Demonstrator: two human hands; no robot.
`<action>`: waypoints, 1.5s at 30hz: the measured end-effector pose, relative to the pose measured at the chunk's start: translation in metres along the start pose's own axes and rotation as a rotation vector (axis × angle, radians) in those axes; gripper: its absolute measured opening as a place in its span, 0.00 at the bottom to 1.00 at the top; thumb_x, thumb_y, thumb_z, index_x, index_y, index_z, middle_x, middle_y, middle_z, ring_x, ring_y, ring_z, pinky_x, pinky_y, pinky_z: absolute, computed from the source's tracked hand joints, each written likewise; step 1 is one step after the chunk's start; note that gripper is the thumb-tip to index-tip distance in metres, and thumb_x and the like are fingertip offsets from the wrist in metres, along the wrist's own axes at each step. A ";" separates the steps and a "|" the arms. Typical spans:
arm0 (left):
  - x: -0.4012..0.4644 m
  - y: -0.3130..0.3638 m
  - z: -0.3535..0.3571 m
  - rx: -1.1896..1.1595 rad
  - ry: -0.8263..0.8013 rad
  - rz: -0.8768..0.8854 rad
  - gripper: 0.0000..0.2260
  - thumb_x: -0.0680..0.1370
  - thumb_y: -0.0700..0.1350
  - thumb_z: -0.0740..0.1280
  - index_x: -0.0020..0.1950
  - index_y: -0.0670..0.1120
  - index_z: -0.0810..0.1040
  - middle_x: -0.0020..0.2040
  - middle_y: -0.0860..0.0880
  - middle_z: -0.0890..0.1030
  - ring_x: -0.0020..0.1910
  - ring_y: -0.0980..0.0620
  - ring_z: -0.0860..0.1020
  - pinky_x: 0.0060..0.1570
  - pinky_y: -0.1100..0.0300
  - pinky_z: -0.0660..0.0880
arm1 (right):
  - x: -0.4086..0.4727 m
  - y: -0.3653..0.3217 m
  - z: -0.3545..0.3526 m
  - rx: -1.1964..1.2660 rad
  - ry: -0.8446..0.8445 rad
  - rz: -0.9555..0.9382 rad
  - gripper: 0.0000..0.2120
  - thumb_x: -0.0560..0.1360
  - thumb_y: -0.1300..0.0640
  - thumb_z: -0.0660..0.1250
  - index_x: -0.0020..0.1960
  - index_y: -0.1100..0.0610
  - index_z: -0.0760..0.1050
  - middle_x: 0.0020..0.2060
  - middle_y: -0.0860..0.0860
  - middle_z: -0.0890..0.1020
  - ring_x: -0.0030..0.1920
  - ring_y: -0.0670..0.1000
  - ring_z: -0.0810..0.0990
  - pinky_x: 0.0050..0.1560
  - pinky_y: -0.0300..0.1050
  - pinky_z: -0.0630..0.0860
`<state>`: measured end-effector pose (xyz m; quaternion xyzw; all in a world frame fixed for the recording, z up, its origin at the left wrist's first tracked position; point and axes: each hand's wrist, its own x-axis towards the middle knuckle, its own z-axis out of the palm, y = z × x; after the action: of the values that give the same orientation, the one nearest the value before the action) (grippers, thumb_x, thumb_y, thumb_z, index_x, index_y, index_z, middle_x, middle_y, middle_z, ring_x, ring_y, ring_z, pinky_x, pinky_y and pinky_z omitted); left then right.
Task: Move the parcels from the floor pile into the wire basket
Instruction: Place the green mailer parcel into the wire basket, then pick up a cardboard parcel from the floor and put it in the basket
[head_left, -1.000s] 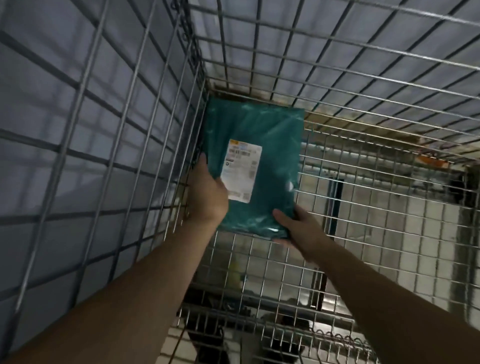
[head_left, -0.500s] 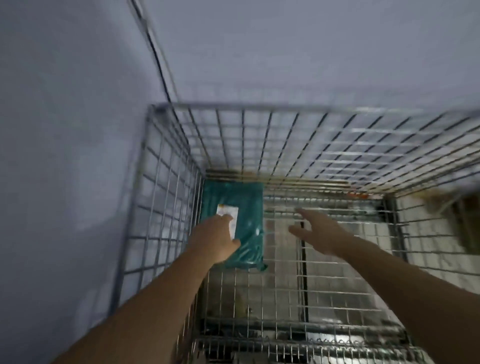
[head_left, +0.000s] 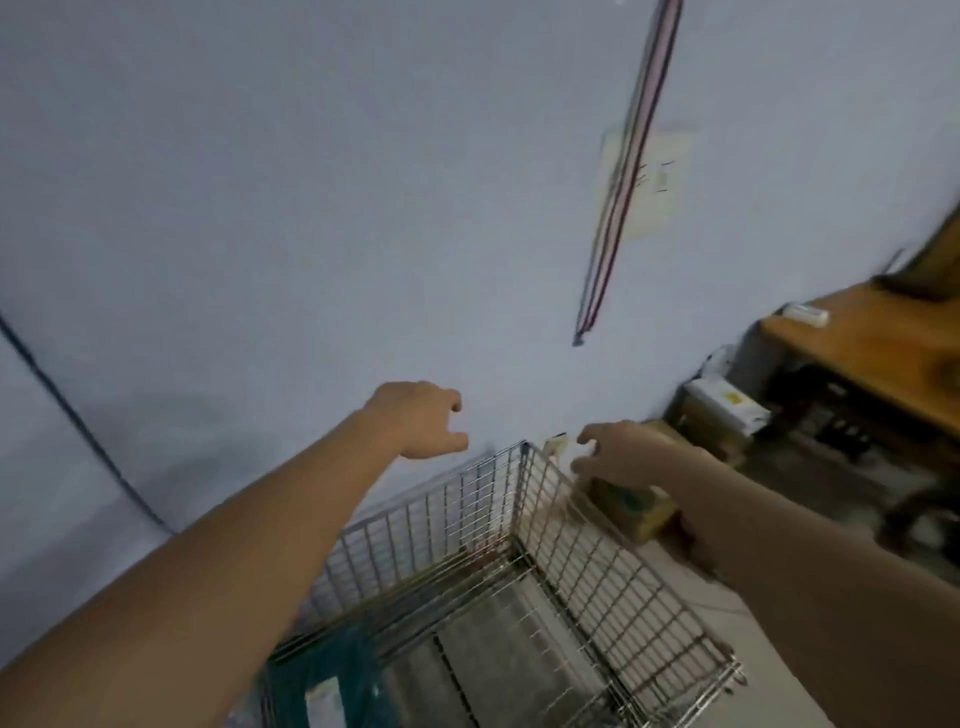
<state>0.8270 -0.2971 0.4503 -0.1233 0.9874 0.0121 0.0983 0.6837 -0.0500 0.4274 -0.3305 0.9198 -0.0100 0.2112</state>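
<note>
— What was on the far left?

— A dark cable (head_left: 78, 421) ran slantwise down the pale wall (head_left: 311, 208). Next came the left forearm, stretched from the lower left corner up toward the middle. The left hand (head_left: 415, 421) was raised in front of the wall, above the far rim of the wire basket (head_left: 597, 571). Its fingers were loosely curled, thumb apart from them, and nothing was in it.

— And the parcel?

— The teal parcel (head_left: 332, 680) lay on the bottom of the basket, in the corner nearest the wall on the left side, partly hidden behind the left forearm. A white label (head_left: 324, 701) showed on it. Neither hand touched it.

— Moving right?

— A bundle of thin cords (head_left: 623, 182) hung down the wall across a pale sheet of paper (head_left: 660, 176). Below that, the right hand (head_left: 618, 452) was held out past the basket's far right corner, palm down, fingers half bent and spread, thumb below them. It gripped nothing. The picture was smeared with motion, so finer detail of the fingers could not be made out.

— Anything beyond that hand?

— A brownish parcel with a teal patch (head_left: 634, 506) lay on the floor just outside the basket, under the right wrist. Further right, a white packet with a yellow mark (head_left: 727, 408) rested on other blurred parcels, and a wooden table (head_left: 857, 353) stood at the right edge with a small white thing (head_left: 805, 313) on top.
</note>
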 end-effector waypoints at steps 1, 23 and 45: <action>0.002 0.028 -0.021 0.003 0.017 0.041 0.28 0.79 0.66 0.61 0.76 0.56 0.70 0.67 0.50 0.79 0.64 0.47 0.78 0.59 0.51 0.77 | -0.023 0.020 -0.017 0.028 0.021 0.023 0.28 0.81 0.38 0.64 0.76 0.49 0.69 0.69 0.52 0.78 0.65 0.56 0.78 0.65 0.52 0.76; 0.102 0.544 -0.066 -0.112 0.092 0.333 0.22 0.79 0.64 0.64 0.70 0.56 0.75 0.63 0.52 0.81 0.54 0.51 0.79 0.56 0.50 0.80 | -0.253 0.481 -0.072 0.094 0.228 0.351 0.33 0.79 0.32 0.63 0.78 0.48 0.67 0.65 0.51 0.79 0.59 0.53 0.79 0.57 0.46 0.78; 0.438 0.622 -0.027 -0.124 -0.074 0.067 0.20 0.80 0.63 0.62 0.67 0.55 0.76 0.59 0.52 0.81 0.55 0.50 0.79 0.53 0.51 0.78 | 0.059 0.718 -0.149 0.027 0.034 0.087 0.29 0.81 0.36 0.63 0.77 0.49 0.68 0.60 0.50 0.81 0.54 0.50 0.81 0.59 0.50 0.81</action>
<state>0.2526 0.1993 0.3906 -0.0956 0.9840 0.0810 0.1266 0.1505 0.4570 0.4268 -0.2871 0.9365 -0.0188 0.2003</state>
